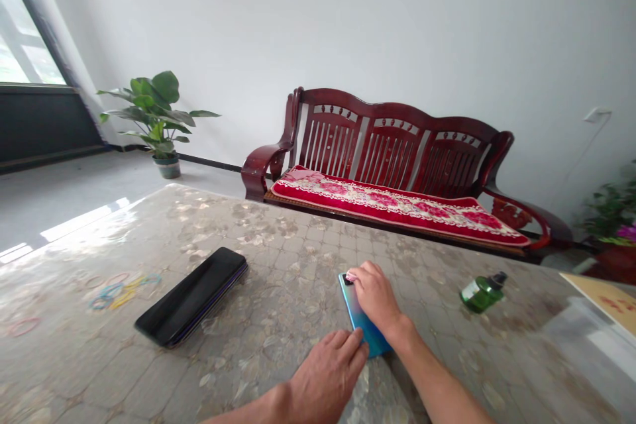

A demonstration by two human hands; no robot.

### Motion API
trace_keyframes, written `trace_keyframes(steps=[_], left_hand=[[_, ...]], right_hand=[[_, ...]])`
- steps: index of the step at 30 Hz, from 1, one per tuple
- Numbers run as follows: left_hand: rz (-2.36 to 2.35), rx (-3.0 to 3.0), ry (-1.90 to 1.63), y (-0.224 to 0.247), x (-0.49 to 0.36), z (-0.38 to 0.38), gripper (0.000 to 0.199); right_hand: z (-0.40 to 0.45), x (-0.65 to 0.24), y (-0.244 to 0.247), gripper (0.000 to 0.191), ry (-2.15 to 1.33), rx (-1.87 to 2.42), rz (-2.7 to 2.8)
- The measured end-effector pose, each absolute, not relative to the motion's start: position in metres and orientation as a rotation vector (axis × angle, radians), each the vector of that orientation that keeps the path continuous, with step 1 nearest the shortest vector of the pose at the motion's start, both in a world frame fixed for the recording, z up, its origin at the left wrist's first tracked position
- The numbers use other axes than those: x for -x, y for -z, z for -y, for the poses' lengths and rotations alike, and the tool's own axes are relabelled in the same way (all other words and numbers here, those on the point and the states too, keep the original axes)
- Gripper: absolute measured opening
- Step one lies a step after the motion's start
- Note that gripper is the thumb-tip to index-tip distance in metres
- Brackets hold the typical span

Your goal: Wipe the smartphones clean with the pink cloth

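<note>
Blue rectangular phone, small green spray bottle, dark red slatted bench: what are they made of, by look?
Blue rectangular phone: glossy back, glass or plastic; smooth colour gradient, but the look leaves it open.
Small green spray bottle: probably translucent plastic, since light shows through the body; glass possible.
Dark red slatted bench: likely wood with glossy varnish, judging by carved curves and highlights on the arm.

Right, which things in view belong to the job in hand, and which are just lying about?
In the job:
blue phone, touched by the left hand
pinkish wad, held against it by the right hand
green spray bottle, perhaps; neither hand touches it

Apparently just lying about:
black phone
coloured bands
bench and potted plant, in the background
</note>
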State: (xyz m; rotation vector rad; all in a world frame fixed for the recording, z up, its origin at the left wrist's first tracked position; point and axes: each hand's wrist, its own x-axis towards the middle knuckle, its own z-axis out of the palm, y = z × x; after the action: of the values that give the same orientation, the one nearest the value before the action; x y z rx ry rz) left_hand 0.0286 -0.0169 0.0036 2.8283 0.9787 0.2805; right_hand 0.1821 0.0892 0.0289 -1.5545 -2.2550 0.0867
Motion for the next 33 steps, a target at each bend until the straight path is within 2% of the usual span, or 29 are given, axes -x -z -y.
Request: trace_keyframes(steps=[12, 19, 27, 33], left_hand=[[-0.96, -2.866, -0.279, -0.002, -0.028, 0.017, 0.052], [-0.981, -2.825, -0.286, -0.003, -0.031, 0.015, 0.049], [-0.96, -2.863, -0.29, -0.003, -0.029, 0.016, 0.053], [-0.993, -2.798, -0.281, -0.003, -0.031, 0.016, 0.052]], right_hand=[[-0.097, -0.176, -0.028, 0.023, -0.413, 1.483, 2.049], [-0.073, -0.17, -0.025, 0.028, -0.249, 1.365, 2.32], [-0.089, -0.17, -0.031, 0.027, -0.181, 1.505, 2.251], [-0.074, -0.171, -0.029, 0.028, -0.158, 1.363, 2.363]])
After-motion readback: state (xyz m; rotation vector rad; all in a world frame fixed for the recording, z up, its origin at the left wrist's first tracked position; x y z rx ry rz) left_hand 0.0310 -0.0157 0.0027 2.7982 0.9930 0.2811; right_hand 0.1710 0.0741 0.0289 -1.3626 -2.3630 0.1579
